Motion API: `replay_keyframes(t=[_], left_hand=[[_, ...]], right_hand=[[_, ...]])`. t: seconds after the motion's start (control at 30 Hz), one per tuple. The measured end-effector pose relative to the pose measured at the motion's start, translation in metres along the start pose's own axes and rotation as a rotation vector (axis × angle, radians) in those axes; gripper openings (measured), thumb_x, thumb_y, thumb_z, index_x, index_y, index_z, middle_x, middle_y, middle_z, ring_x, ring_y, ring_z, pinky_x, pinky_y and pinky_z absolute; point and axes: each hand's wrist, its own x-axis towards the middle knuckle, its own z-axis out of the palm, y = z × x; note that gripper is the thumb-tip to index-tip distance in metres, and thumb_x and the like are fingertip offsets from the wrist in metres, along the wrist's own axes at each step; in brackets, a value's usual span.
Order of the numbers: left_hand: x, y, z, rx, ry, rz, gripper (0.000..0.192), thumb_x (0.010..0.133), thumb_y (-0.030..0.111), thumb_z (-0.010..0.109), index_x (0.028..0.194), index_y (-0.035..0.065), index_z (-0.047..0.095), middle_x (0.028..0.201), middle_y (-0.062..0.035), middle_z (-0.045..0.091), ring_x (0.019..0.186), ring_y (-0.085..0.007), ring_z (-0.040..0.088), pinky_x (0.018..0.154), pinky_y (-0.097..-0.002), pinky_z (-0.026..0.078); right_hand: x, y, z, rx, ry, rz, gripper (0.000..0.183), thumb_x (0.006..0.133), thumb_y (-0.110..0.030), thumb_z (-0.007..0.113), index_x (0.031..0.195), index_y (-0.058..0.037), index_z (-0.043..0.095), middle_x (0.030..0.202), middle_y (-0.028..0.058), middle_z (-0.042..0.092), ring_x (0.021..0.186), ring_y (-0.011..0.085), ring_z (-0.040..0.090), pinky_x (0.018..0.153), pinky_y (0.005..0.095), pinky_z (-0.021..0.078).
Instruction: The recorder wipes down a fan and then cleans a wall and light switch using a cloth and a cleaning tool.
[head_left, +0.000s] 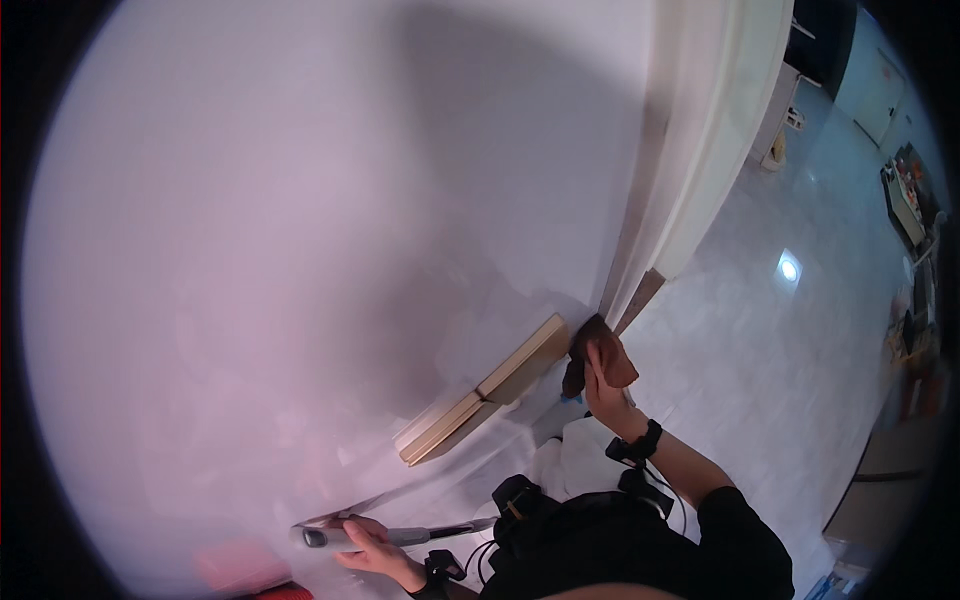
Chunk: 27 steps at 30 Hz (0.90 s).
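My right hand (609, 394) holds a brown cloth (616, 361), which is bunched against the white wall (315, 225) beside the foot of a pale door frame (694, 172). Part of the cloth hangs in dark folds below my fingers. At the lower left, my left hand (375, 553) is around the grey handle (409, 536) of a long tool; its dark shaft runs right towards my body, and its far end is hidden. Between my hands, two flat beige box-shaped fixtures (517, 364) sit end to end against the wall.
Glossy pale floor tiles (750, 322) stretch beyond the door frame. A red object (285, 592) is low at the left edge. Along the far right stand a cabinet (874, 480) and a cluttered low unit (905, 202). A white door (879, 97) is in the distance.
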Motion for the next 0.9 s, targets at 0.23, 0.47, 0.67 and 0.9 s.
replay_keyframes(t=[0.23, 0.47, 0.67, 0.9], left_hand=[[0.003, -0.006, -0.001, 0.061, -0.01, 0.037, 0.024, 0.09, 0.021, 0.047, 0.079, 0.0028, 0.038, 0.047, 0.0011, 0.03, 0.038, -0.0069, 0.028, 0.037, -0.0214, 0.021], [0.003, -0.011, 0.011, 0.002, 0.007, 0.01, 0.024, 0.092, 0.02, 0.044, 0.092, -0.0032, 0.041, 0.049, 0.0014, 0.029, 0.04, -0.0064, 0.028, 0.038, -0.0203, 0.022], [0.008, -0.03, 0.007, 0.015, -0.015, 0.01, 0.026, 0.092, 0.02, 0.046, 0.096, -0.0058, 0.042, 0.049, 0.0013, 0.031, 0.04, -0.006, 0.027, 0.038, -0.0207, 0.021], [0.001, -0.025, 0.007, 0.024, 0.004, -0.003, 0.024, 0.092, 0.02, 0.046, 0.083, -0.0016, 0.041, 0.048, 0.0011, 0.029, 0.041, -0.0061, 0.026, 0.039, -0.0216, 0.018]], right_hand=[[-0.044, 0.019, 0.019, 0.148, -0.113, 0.168, 0.043, 0.081, 0.0, 0.048, 0.123, -0.0001, 0.043, 0.119, 0.0254, 0.043, 0.109, 0.0429, 0.043, 0.092, 0.0445, 0.0353], [-0.059, 0.021, 0.028, 0.157, -0.155, 0.345, 0.039, 0.082, 0.0, 0.05, 0.121, -0.0031, 0.048, 0.124, 0.02, 0.044, 0.112, 0.0359, 0.043, 0.094, 0.0399, 0.0334], [-0.038, 0.015, 0.018, 0.337, -0.149, 0.417, 0.036, 0.083, 0.002, 0.048, 0.118, -0.0009, 0.05, 0.117, 0.0199, 0.051, 0.112, 0.034, 0.047, 0.094, 0.0348, 0.0354], [0.008, -0.012, -0.013, 0.394, -0.127, 0.149, 0.029, 0.08, 0.004, 0.05, 0.108, 0.0038, 0.055, 0.102, 0.0209, 0.058, 0.093, 0.0347, 0.058, 0.082, 0.0335, 0.0451]])
